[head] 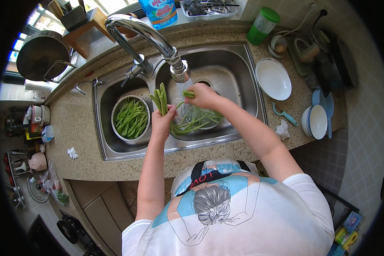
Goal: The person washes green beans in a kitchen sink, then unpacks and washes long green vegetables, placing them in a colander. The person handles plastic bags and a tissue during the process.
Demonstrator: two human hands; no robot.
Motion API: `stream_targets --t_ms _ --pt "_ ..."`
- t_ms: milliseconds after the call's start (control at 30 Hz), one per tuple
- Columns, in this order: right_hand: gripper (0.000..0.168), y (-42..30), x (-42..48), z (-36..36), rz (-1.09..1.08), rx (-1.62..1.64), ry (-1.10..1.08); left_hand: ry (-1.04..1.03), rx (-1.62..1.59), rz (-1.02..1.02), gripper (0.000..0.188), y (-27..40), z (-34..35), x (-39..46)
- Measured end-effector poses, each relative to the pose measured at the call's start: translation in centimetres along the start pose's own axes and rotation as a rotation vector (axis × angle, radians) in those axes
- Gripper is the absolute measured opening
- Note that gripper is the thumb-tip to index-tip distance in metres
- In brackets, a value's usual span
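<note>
My left hand (162,123) grips a bunch of long green vegetable stems (160,99) over the right basin of a steel double sink (224,60). Under the running chrome faucet (180,71), my right hand (202,96) pinches some short stem ends (188,93). Thin stems trail below both hands toward a round bowl or strainer in the basin, partly hidden by my right arm and the greens in it (208,116). In the left basin stands a round metal bowl (114,129) full of leafy green stems (131,118).
To the sink's right are a white dish (273,78), a light-blue peeler (284,114), crumpled tissue (282,129) and stacked bowls (315,121). A green-lidded container (263,26) stands behind. Another tissue (72,153) lies on the left counter. A large pan (43,56) leans by the window.
</note>
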State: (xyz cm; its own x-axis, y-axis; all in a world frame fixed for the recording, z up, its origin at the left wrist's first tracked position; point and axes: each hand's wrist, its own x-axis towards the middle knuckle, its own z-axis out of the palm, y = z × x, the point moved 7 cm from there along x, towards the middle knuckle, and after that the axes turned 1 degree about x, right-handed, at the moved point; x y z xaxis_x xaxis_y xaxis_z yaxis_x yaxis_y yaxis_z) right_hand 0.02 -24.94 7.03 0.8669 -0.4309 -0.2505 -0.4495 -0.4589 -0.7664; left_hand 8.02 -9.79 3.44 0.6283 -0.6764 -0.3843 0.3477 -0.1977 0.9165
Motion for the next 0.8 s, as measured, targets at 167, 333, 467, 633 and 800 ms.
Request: stream_targets --t_ms 167,333,467,633,800 --pt "0.014 3.9 1.4 1.7 0.064 0.593 0.355 0.131 -0.155 0.026 0.01 -0.3 1.8 -0.1" --pt "0.014 5.5 2.2 0.6 0.239 1.071 0.445 0.197 -0.234 0.053 0.009 -1.1 2.2 -2.2" --pt "0.015 4.0 1.2 1.3 0.284 0.837 0.206 0.203 -0.396 0.01 0.01 -1.4 2.0 -1.1" --pt "0.021 1.5 -0.2 4.2 0.243 1.069 -0.052 0.115 -0.391 0.013 0.009 -1.3 2.9 0.2" --pt "0.02 1.6 0.5 4.7 0.195 1.048 0.026 0.153 -0.363 0.027 0.008 -2.2 3.2 0.2"
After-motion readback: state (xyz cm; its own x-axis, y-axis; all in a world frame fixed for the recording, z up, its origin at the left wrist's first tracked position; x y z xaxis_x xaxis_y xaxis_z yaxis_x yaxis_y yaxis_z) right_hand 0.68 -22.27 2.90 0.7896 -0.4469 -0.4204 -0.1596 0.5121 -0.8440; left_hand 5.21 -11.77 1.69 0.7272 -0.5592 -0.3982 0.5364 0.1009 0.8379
